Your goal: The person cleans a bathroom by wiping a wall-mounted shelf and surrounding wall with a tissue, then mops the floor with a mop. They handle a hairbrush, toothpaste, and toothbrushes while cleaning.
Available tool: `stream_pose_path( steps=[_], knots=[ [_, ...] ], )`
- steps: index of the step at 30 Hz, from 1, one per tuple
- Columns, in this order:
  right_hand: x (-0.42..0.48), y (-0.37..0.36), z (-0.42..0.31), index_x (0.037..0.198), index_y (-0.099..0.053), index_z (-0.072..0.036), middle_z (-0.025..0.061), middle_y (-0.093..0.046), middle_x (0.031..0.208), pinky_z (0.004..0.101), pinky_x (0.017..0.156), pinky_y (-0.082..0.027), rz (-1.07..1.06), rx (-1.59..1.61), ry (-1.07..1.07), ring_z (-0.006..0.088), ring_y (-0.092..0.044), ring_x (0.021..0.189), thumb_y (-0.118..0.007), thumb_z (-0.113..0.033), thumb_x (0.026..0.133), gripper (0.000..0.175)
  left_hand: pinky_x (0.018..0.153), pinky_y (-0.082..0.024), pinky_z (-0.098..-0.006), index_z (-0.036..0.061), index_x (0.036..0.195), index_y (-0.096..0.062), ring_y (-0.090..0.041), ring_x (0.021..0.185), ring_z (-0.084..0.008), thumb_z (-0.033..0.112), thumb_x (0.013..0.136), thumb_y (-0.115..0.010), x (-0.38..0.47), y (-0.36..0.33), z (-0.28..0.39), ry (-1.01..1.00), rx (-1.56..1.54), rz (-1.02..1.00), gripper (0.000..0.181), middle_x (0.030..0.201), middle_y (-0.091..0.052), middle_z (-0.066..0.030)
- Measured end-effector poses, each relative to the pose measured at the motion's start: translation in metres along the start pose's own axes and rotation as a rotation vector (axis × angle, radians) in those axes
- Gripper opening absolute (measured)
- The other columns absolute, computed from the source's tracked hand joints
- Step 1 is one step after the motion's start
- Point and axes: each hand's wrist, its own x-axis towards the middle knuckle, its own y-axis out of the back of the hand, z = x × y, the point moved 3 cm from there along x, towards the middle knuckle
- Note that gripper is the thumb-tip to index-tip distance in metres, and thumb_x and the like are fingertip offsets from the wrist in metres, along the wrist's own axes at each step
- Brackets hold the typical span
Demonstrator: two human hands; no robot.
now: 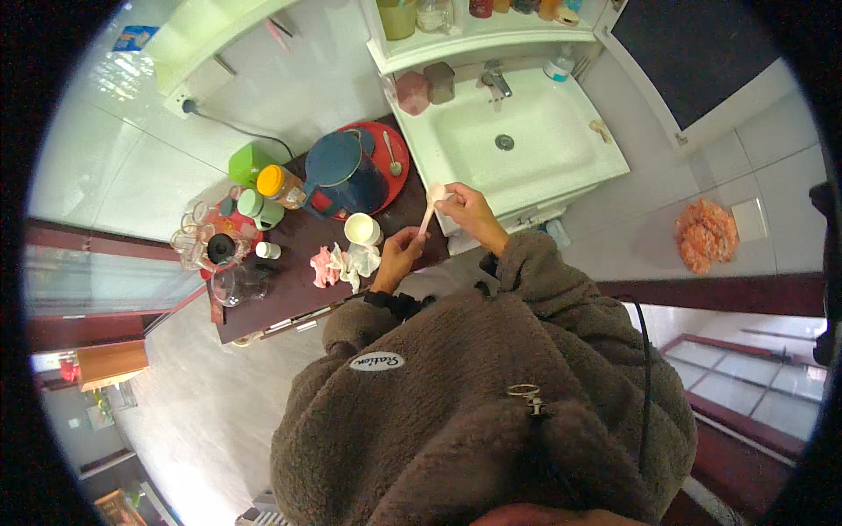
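Note:
A small pale spoon (429, 214) is held between my two hands, over the gap between the dark cabinet top and the sink. My left hand (398, 255) pinches the end of its handle. Around the bowl end are the fingers of my right hand (468, 212). Just left of the spoon stands a white paper cup (363, 230), its inside pale yellow. Crumpled pink tissue or cloth (323, 268) and a crumpled white piece (362, 260) lie beside my left hand on the dark cabinet top (293, 296).
A dark blue electric kettle (345, 174) stands on a red tray (402, 154) beside a metal spoon (393, 154). Nearby are a yellow-lidded jar (279, 185), a pale green mug (260, 209), a small white bottle (268, 250) and glassware (230, 286). The white washbasin (526, 154) has a faucet (496, 79).

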Motion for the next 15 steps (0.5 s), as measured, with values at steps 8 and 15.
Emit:
stream_pose_path(
  steps=[8,15],
  knots=[
    [0.030,0.000,-0.051,0.093,-0.062,0.001,0.0038,-0.062,0.070,0.0214,0.049,-0.043,-0.232,0.259,0.142,0.0069,-0.053,0.053,-0.048,-0.021,0.100,0.027,0.047,-0.025,-0.0223,0.0066,0.071,-0.055,-0.033,0.053,-0.0025,0.031,0.100,-0.053,-0.031,-0.020,0.059,-0.166,0.211,0.440,0.037,0.059,-0.039,0.0078],
    [0.037,-0.010,-0.071,0.105,-0.058,0.004,0.0092,-0.065,0.079,0.0236,0.059,-0.053,-0.393,0.360,-0.026,0.0116,-0.062,0.061,-0.041,-0.020,0.102,0.030,0.045,-0.026,-0.0219,0.0073,0.071,-0.053,-0.035,0.051,-0.0026,0.035,0.102,-0.044,-0.043,-0.019,0.083,-0.063,0.135,0.537,0.043,0.057,-0.039,0.0066]
  ],
)
